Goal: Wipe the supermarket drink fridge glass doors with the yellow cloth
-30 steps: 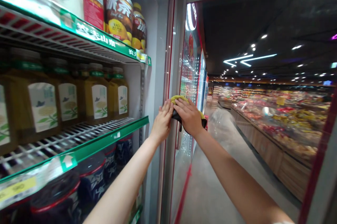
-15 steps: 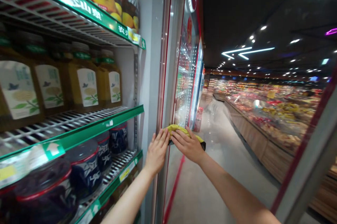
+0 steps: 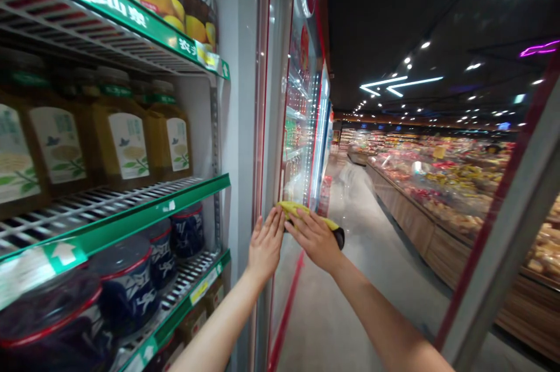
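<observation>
The left hand (image 3: 266, 244) and right hand (image 3: 317, 241) are lying unclenched, fingers extended, on a yellow-and-black cloth (image 3: 331, 224) at the door frame (image 3: 273, 104)

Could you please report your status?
Right hand flat over yellow cloth. Left hand at cloth's edge. Door frame alongside. Bottled drinks shelved at left.

The cloth (image 3: 330, 224) looks matt, the door frame (image 3: 273, 80) smooth metal.
</observation>
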Motion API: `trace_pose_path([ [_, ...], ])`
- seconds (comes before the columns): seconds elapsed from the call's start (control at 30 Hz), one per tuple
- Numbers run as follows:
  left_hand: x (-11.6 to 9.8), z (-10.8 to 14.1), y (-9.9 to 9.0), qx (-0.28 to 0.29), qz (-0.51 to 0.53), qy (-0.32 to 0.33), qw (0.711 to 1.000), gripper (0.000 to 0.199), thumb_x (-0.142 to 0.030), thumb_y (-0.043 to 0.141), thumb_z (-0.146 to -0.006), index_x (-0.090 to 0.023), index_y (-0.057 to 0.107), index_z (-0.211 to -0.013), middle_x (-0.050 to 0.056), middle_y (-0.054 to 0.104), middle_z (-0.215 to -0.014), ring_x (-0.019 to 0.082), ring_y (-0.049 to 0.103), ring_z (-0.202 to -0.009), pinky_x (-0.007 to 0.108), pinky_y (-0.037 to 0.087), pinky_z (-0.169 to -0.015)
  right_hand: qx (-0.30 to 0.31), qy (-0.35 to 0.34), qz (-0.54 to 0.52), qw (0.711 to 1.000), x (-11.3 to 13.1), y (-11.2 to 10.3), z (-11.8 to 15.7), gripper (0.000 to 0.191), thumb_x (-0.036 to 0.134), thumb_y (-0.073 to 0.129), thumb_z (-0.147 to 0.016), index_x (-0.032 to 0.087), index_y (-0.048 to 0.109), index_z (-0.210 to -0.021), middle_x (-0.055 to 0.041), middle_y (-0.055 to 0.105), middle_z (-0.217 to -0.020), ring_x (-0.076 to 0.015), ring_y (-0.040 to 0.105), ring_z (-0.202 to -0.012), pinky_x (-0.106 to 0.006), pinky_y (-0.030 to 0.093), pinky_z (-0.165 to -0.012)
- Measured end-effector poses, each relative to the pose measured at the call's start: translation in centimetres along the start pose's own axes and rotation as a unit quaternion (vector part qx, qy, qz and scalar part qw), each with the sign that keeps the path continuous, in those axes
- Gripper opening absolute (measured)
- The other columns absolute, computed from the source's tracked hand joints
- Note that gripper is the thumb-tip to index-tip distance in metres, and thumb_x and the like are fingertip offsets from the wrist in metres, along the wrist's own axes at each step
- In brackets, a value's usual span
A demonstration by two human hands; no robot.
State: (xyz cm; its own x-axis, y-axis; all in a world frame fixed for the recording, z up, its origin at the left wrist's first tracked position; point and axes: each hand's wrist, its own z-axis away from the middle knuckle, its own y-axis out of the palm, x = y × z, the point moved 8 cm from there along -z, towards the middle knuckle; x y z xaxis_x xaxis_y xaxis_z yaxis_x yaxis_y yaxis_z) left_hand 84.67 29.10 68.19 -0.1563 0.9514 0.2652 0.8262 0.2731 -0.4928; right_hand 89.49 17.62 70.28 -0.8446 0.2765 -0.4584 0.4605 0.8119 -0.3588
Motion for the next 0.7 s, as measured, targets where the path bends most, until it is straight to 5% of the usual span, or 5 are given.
trace_pose_path([
  [0.13,-1.5,2.7,1.2,0.026,0.018,-0.022,0.999,0.081,0.003,0.036,-0.086,-0.016,0.017,-0.162,0.012,0.04,-0.159,0.021,0.025,-0.153,0.049,0.021,-0.128,-0.004,0.002,-0.011,1.0,-0.3,-1.6,2.5,0.038,0.02,0.04,-0.106,0.028,0.064,-0.135,-0.0012,0.065,-0.141,-0.0158,0.053,-0.138,-0.035,0.045,-0.115],
  [0.3,-4.3,-2.6,0.2,0.043,0.09,-0.017,0.995,0.09,-0.003,0.046,-0.08,-0.012,0.011,-0.162,0.014,0.027,-0.166,0.026,0.013,-0.157,0.057,0.018,-0.127,-0.106,0.085,0.007,0.991,-5.6,-6.2,-0.5,0.038,0.016,0.048,-0.102,0.029,0.066,-0.134,-0.0026,0.073,-0.129,-0.0183,0.062,-0.125,-0.037,0.047,-0.109],
  [0.43,-6.3,-5.8,-0.4,0.062,0.131,0.04,0.989,0.084,-0.009,0.051,-0.081,-0.008,0.022,-0.16,0.015,0.031,-0.164,0.028,0.011,-0.157,0.058,0.021,-0.127,-0.17,0.132,0.016,0.976,-8.4,-8.6,-2.9,0.044,0.013,0.046,-0.099,0.031,0.065,-0.134,-0.0026,0.07,-0.133,-0.0213,0.058,-0.13,-0.041,0.043,-0.111],
  [0.6,-3.5,-3.6,-1.0,0.031,0.121,0.03,0.992,0.088,0.003,0.041,-0.077,-0.019,0.025,-0.161,0.009,0.041,-0.161,0.023,0.02,-0.156,0.053,0.03,-0.125,-0.044,0.171,0.006,0.984,-7.8,-5.1,-4.2,0.054,0.03,0.052,-0.096,0.023,0.05,-0.149,-0.0088,0.058,-0.149,-0.0299,0.045,-0.144,-0.057,0.019,-0.126],
  [0.7,-1.0,-2.3,-1.9,-0.019,0.108,0.002,0.994,0.088,0.004,0.038,-0.08,-0.024,0.022,-0.162,0.008,0.041,-0.16,0.022,0.022,-0.155,0.053,0.033,-0.123,-0.043,0.233,0.035,0.971,-6.6,-3.1,-2.9,0.062,0.042,0.064,-0.09,0.022,0.051,-0.147,-0.0131,0.055,-0.15,-0.0356,0.038,-0.148,-0.064,0.01,-0.125],
])
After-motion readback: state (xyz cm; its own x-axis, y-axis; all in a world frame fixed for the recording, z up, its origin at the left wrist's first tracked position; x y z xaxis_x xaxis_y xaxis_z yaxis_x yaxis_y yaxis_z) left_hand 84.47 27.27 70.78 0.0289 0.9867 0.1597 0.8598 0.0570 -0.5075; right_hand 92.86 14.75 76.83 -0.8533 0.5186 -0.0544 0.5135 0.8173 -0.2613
